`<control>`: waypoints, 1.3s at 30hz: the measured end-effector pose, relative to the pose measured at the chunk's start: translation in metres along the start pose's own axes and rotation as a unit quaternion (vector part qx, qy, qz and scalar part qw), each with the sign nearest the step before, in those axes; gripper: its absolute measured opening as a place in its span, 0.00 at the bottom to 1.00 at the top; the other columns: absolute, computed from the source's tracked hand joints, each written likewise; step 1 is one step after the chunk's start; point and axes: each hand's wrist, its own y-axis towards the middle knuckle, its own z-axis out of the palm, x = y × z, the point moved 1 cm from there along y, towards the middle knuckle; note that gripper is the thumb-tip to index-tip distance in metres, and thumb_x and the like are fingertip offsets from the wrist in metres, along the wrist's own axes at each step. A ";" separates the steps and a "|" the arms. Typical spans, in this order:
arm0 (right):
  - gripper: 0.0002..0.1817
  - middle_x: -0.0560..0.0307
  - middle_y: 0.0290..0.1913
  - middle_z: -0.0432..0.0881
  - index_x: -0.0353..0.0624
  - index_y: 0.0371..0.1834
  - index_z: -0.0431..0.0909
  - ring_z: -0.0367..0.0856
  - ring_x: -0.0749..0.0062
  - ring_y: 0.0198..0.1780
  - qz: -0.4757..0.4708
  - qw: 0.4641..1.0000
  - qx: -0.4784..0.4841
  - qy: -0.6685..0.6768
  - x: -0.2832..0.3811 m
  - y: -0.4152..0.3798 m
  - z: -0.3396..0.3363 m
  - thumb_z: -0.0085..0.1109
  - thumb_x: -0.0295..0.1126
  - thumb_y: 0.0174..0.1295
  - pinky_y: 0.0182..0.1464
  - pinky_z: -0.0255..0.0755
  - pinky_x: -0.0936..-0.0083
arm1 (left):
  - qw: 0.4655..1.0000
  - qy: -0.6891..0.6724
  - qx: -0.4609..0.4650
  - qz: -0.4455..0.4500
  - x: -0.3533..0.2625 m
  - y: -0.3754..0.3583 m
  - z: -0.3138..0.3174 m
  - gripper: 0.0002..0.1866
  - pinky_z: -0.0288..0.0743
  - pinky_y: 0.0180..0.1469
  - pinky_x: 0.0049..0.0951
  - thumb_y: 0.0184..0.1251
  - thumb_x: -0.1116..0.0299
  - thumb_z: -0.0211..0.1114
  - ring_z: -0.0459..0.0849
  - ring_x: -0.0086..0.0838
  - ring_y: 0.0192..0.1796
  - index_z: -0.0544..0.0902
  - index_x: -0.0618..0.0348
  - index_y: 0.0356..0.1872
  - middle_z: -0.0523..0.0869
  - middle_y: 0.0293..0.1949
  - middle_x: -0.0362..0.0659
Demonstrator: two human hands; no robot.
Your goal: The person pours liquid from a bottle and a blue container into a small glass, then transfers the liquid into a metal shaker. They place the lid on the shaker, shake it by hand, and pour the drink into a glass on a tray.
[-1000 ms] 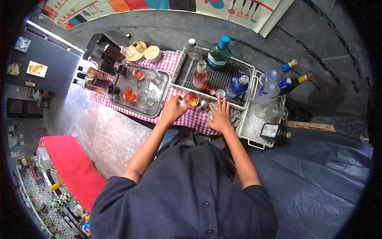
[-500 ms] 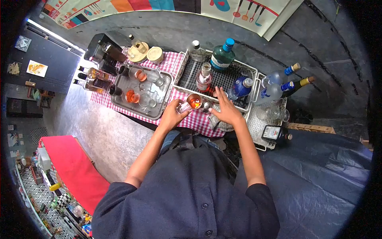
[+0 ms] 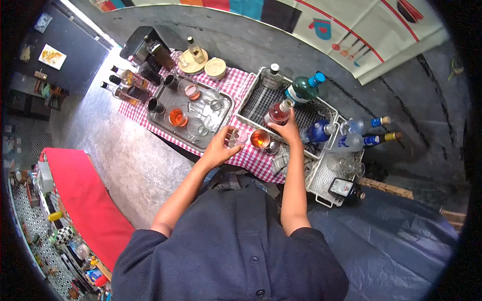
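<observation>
My left hand (image 3: 221, 146) has its fingers curled around a small clear glass (image 3: 236, 140) above the checked cloth. Just right of that glass stands a metal cup (image 3: 260, 139) with orange liquid inside. A small metal jigger (image 3: 272, 147) sits beside the cup, near my right wrist. My right hand (image 3: 287, 130) is closed on the lower part of an open bottle of pink liquid (image 3: 279, 112) at the near edge of the wire basket (image 3: 244, 117). Whether the bottle's base is lifted is hidden by the hand.
To the left, a grey metal tray (image 3: 228, 111) carries several glasses, two with orange drink. Dark and clear bottles (image 3: 125, 93) stand beyond it. A teal bottle (image 3: 304, 88) and a blue bottle (image 3: 320, 131) are in the basket. A second white basket (image 3: 321, 183) holds glasses and a dark bottle.
My right hand has moved from beside the jigger onto the pink bottle and closed around it. My left hand still holds the small glass. The whole view has shifted and turned somewhat.
</observation>
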 end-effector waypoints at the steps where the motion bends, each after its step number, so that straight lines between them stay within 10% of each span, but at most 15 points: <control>1: 0.68 0.42 0.73 0.68 0.43 0.81 0.47 0.70 0.52 0.72 0.011 1.000 0.010 -0.002 -0.001 0.003 0.003 0.87 0.39 0.39 0.72 0.66 0.61 | 1.000 0.001 0.002 -0.001 0.000 0.000 -0.006 0.30 0.79 0.50 0.34 0.58 0.60 0.77 0.86 0.34 0.45 0.75 0.61 0.58 0.85 0.48 0.50; 6: 0.65 0.47 0.69 0.72 0.41 0.79 0.51 0.75 0.59 0.67 0.018 0.997 -0.022 0.071 -0.014 0.006 0.016 0.88 0.37 0.38 0.69 0.69 0.64 | 0.999 -0.042 -0.017 0.006 0.007 -0.001 -0.030 0.28 0.78 0.48 0.31 0.58 0.62 0.77 0.84 0.30 0.43 0.76 0.61 0.57 0.85 0.45 0.48; 11: 0.39 0.54 0.55 0.81 0.40 0.63 0.69 0.82 0.67 0.55 0.005 0.989 -0.078 0.123 -0.010 0.005 0.027 0.81 0.26 0.46 0.61 0.76 0.69 | 0.999 -0.036 -0.025 -0.001 0.009 0.003 -0.051 0.28 0.78 0.46 0.30 0.58 0.62 0.77 0.83 0.28 0.41 0.76 0.61 0.57 0.85 0.43 0.47; 19: 0.35 0.57 0.51 0.83 0.41 0.59 0.74 0.83 0.70 0.51 -0.003 0.985 -0.124 0.122 -0.016 0.010 0.026 0.81 0.26 0.45 0.58 0.77 0.69 | 0.999 -0.028 -0.019 0.042 0.009 0.021 -0.071 0.29 0.78 0.48 0.32 0.58 0.60 0.77 0.83 0.31 0.43 0.76 0.61 0.57 0.85 0.45 0.48; 36: 0.41 0.44 0.51 0.83 0.36 0.62 0.67 0.84 0.51 0.57 -0.243 0.910 -0.033 0.333 0.235 -0.024 0.017 0.77 0.35 0.43 0.61 0.79 0.54 | 0.976 -0.106 0.001 0.188 -0.022 0.048 -0.127 0.28 0.78 0.51 0.30 0.57 0.65 0.78 0.85 0.28 0.48 0.77 0.61 0.57 0.86 0.46 0.44; 39: 0.50 0.47 0.56 0.81 0.34 0.64 0.67 0.84 0.59 0.57 -0.161 0.961 0.017 0.223 0.235 -0.033 0.016 0.83 0.39 0.34 0.64 0.76 0.60 | 0.973 -0.116 -0.008 0.200 -0.024 0.046 -0.144 0.28 0.77 0.52 0.29 0.56 0.67 0.78 0.85 0.28 0.48 0.77 0.62 0.56 0.85 0.46 0.44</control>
